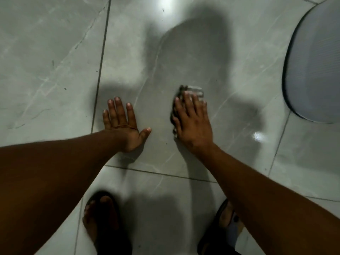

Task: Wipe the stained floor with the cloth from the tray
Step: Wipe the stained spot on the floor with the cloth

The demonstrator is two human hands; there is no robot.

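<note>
Head view: we recorded both bare hands down on the floor, which was pale grey glossy tile with faint marbling and dark grout lines. Our left hand lay flat, palm down, fingers spread and thumb out to the side, holding nothing; it rested just right of a grout line running away from us. Our right hand lay on the same tile, near the left but apart from it, pressed flat with fingers extended on top of the cloth. The cloth was dark and crumpled, with a paler patch at its far edge; it showed beyond the fingertips and along the thumb side of the hand, the rest hidden under the palm. The hand covered it rather than pinched it; whether any finger curled round an edge we could not tell. That region was slightly blurred.

We noted a few small dark specks on the tiles to the far left. A bright reflection sat at the top centre, and a smaller one on the tile right of the right hand. The tray, pale bluish with a rounded edge, lay on the floor at the right margin, well apart from the cloth. Two sandalled feet showed at the bottom edge, left and right.
</note>
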